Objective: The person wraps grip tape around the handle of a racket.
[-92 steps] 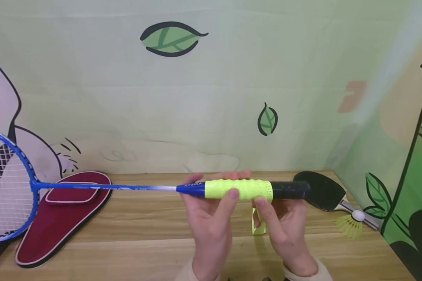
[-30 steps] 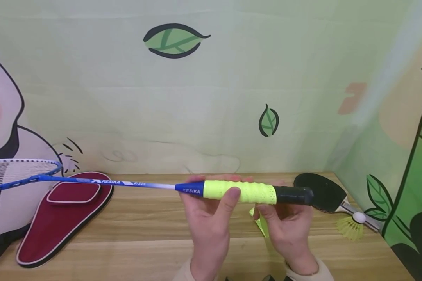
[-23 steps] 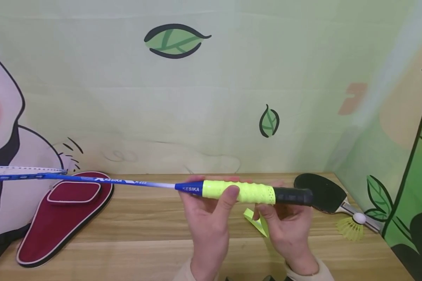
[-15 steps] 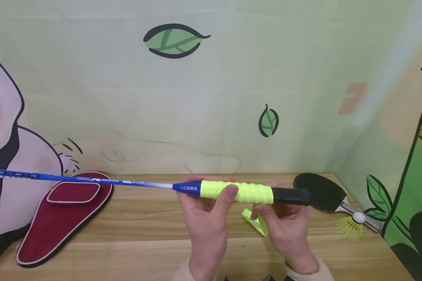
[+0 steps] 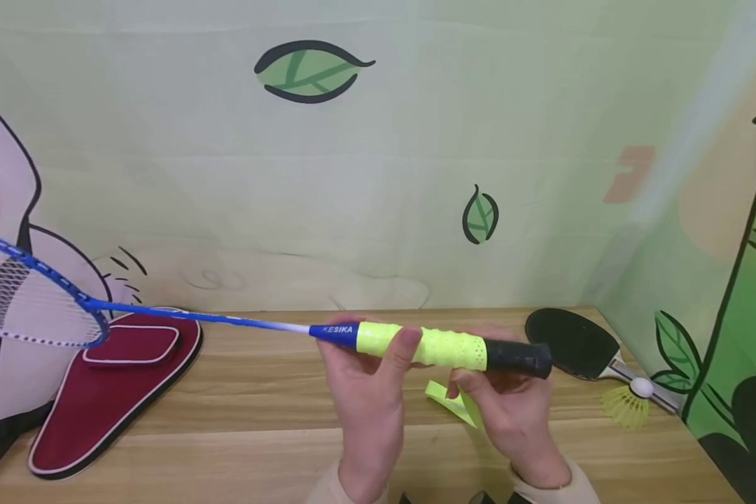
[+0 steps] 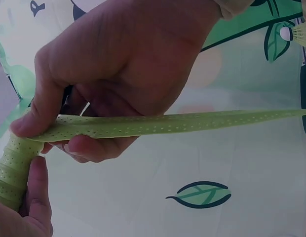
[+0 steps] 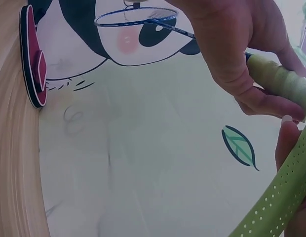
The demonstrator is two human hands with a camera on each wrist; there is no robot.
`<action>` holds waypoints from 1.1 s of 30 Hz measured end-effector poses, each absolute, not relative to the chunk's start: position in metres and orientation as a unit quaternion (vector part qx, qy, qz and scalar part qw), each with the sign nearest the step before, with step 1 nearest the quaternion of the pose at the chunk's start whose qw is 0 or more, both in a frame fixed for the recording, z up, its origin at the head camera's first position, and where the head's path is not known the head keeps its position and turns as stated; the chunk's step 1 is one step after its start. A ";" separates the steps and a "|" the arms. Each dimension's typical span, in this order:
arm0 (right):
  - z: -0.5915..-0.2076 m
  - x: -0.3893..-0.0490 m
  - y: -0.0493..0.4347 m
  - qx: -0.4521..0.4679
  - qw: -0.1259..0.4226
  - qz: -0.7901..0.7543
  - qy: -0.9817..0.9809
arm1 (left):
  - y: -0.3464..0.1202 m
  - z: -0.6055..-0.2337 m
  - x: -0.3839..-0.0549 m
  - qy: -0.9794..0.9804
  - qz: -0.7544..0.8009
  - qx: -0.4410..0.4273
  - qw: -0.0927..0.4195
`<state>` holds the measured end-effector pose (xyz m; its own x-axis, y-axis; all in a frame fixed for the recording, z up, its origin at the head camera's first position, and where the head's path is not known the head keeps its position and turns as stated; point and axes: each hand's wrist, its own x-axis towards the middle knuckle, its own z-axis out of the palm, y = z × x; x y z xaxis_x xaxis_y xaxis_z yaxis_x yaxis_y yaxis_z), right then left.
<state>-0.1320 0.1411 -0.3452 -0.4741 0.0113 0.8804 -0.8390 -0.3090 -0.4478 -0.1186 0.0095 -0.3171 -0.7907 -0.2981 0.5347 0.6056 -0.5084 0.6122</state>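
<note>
In the head view a blue badminton racket (image 5: 208,317) lies level in the air, its head to the left. Neon-yellow perforated grip tape (image 5: 447,348) wraps part of its handle; the butt end (image 5: 518,358) is bare black. My left hand (image 5: 372,392) grips the handle, thumb on the wrapped tape. Beneath the black end, my right hand (image 5: 516,413) pinches the tape where it leaves the wraps. In the left wrist view the loose tape strip (image 6: 182,122) stretches away from the right hand (image 6: 113,64). The far fingers are partly hidden behind the handle.
On the wooden table (image 5: 227,462) lie a dark red padded case (image 5: 107,413) at left, and a black table tennis paddle (image 5: 570,341) with a yellow shuttlecock (image 5: 633,402) at right. A printed cloth (image 5: 378,175) stands behind.
The racket has turned about its long axis: its head went edge-on and now shows its strings again. The handle's butt end tips slightly lower, and the loose tape has shifted left.
</note>
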 end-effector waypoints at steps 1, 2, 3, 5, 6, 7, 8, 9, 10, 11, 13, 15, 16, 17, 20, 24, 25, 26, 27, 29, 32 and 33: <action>-0.345 -0.132 0.141 0.408 0.307 0.697 -0.504 | 0.010 -0.317 -0.119 -0.417 -0.851 -0.183 0.262; -0.345 -0.131 0.141 0.402 0.309 0.698 -0.506 | 0.010 -0.317 -0.119 -0.411 -0.854 -0.191 0.254; -0.345 -0.131 0.140 0.394 0.311 0.698 -0.510 | 0.010 -0.317 -0.119 -0.401 -0.858 -0.205 0.247; -0.345 -0.131 0.140 0.379 0.313 0.701 -0.517 | 0.011 -0.317 -0.119 -0.373 -0.863 -0.249 0.231; -0.345 -0.131 0.141 0.372 0.312 0.702 -0.520 | 0.011 -0.318 -0.119 -0.359 -0.864 -0.275 0.223; -0.345 -0.131 0.141 0.368 0.311 0.705 -0.521 | 0.012 -0.318 -0.120 -0.343 -0.864 -0.299 0.215; -0.345 -0.131 0.141 0.363 0.310 0.706 -0.523 | 0.012 -0.318 -0.120 -0.331 -0.862 -0.323 0.207; -0.344 -0.131 0.142 0.359 0.310 0.705 -0.527 | 0.012 -0.318 -0.121 -0.324 -0.859 -0.340 0.203; -0.344 -0.131 0.142 0.356 0.309 0.705 -0.530 | 0.012 -0.319 -0.121 -0.323 -0.857 -0.348 0.201; -0.344 -0.131 0.143 0.352 0.308 0.703 -0.535 | 0.012 -0.319 -0.121 -0.323 -0.854 -0.353 0.203; -0.343 -0.132 0.143 0.346 0.307 0.700 -0.544 | 0.012 -0.319 -0.121 -0.331 -0.853 -0.346 0.207; -0.343 -0.132 0.144 0.343 0.307 0.696 -0.551 | 0.012 -0.319 -0.122 -0.342 -0.851 -0.336 0.216; -0.342 -0.132 0.144 0.343 0.306 0.695 -0.552 | 0.012 -0.320 -0.122 -0.345 -0.850 -0.332 0.220; -0.342 -0.133 0.145 0.344 0.306 0.694 -0.554 | 0.012 -0.320 -0.122 -0.345 -0.849 -0.331 0.224; -0.341 -0.133 0.145 0.347 0.307 0.689 -0.557 | 0.012 -0.321 -0.123 -0.347 -0.850 -0.323 0.230; -0.341 -0.134 0.144 0.352 0.308 0.692 -0.550 | 0.013 -0.320 -0.123 -0.343 -0.854 -0.315 0.230; -0.341 -0.135 0.144 0.354 0.306 0.695 -0.545 | 0.013 -0.320 -0.122 -0.342 -0.856 -0.312 0.229; -0.342 -0.135 0.144 0.356 0.307 0.697 -0.542 | 0.013 -0.319 -0.122 -0.340 -0.859 -0.306 0.227; -0.342 -0.136 0.144 0.357 0.306 0.699 -0.538 | 0.013 -0.319 -0.121 -0.340 -0.862 -0.300 0.225; -0.342 -0.137 0.144 0.361 0.308 0.700 -0.533 | 0.013 -0.318 -0.120 -0.342 -0.868 -0.284 0.221; -0.342 -0.138 0.145 0.364 0.312 0.698 -0.532 | 0.013 -0.317 -0.119 -0.349 -0.872 -0.264 0.220; -0.342 -0.139 0.145 0.367 0.313 0.696 -0.532 | 0.013 -0.316 -0.119 -0.353 -0.872 -0.258 0.221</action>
